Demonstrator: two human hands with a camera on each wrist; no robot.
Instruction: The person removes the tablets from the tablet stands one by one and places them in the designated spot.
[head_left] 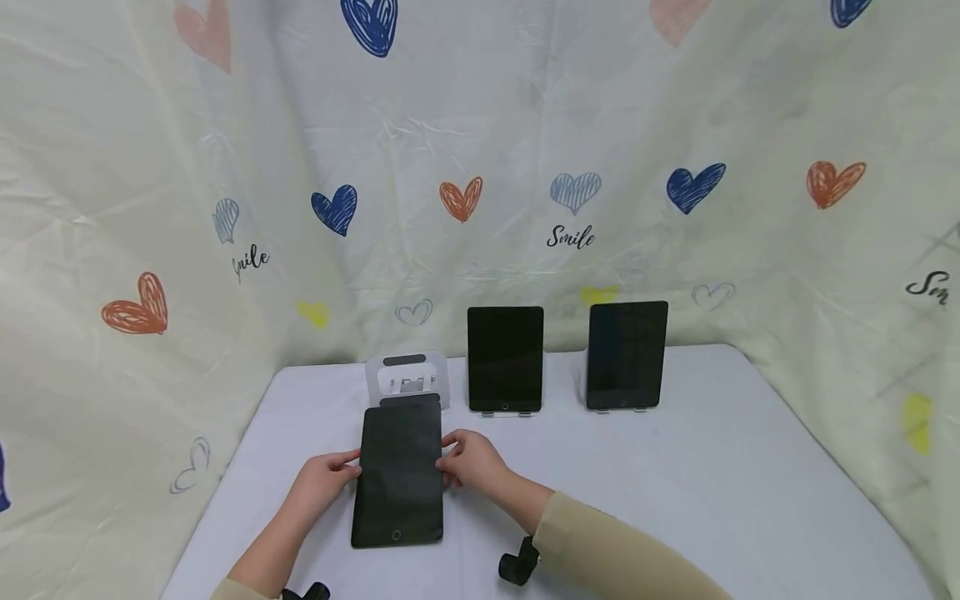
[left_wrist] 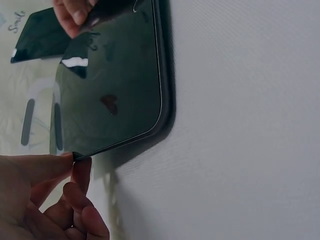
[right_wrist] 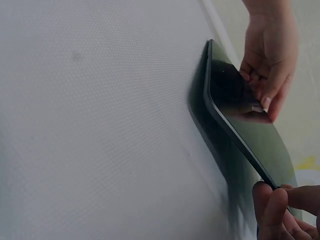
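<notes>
A black tablet (head_left: 399, 479), screen up with its round button toward the person, is held by both hands over the left part of the table. My left hand (head_left: 324, 482) pinches its left edge between thumb and fingers; the left wrist view shows this tablet edge (left_wrist: 120, 142) close up. On the opposite side, my right hand (head_left: 472, 461) pinches the right edge, and the right wrist view shows thumb and fingertips on the rim. Directly behind the tablet stands a white tablet stand (head_left: 408, 377) with a dark grey pad; the tablet's far end overlaps its lower part in the head view.
Farther back, a second tablet (head_left: 506, 358) stands upright on a stand, and a third tablet (head_left: 627, 354) leans likewise to its right. A white cloth covers the table (head_left: 675, 500). Behind it hangs a pale curtain (head_left: 495, 108) printed with hearts.
</notes>
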